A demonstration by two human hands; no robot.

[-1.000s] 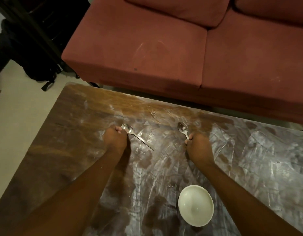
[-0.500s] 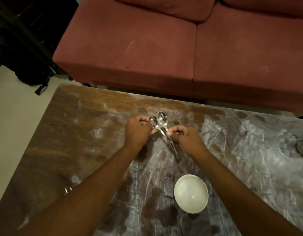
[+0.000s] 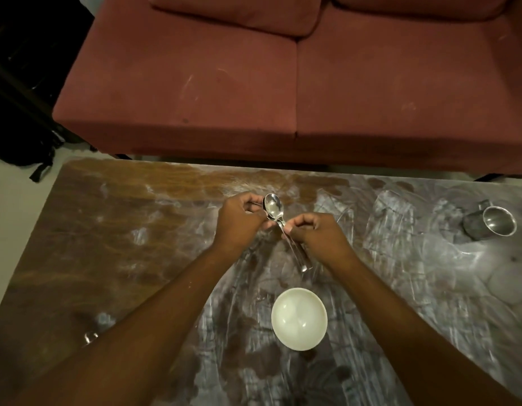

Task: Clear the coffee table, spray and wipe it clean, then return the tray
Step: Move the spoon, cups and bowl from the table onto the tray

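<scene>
We hold two stacked spoons (image 3: pixel 273 208) above a smeared coffee table (image 3: pixel 122 230).
Our left hand (image 3: pixel 239 221) pinches them near their heads and our right hand (image 3: pixel 315 232) pinches the handles, fingers curled. The dark wood top is streaked with white residue. A white bowl (image 3: pixel 298 319) sits between our forearms, and a metal cup (image 3: pixel 495 219) is at far right. Beyond the table is a red sofa (image 3: pixel 224 83), with a black bag (image 3: pixel 19 142) on the pale floor (image 3: pixel 7 215) at left.

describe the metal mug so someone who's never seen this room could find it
Find the red sofa, then the streaky coffee table in front of it. The metal mug sits alone near the table's right edge. Unlike the white bowl, it is grey steel with a handle.
</scene>
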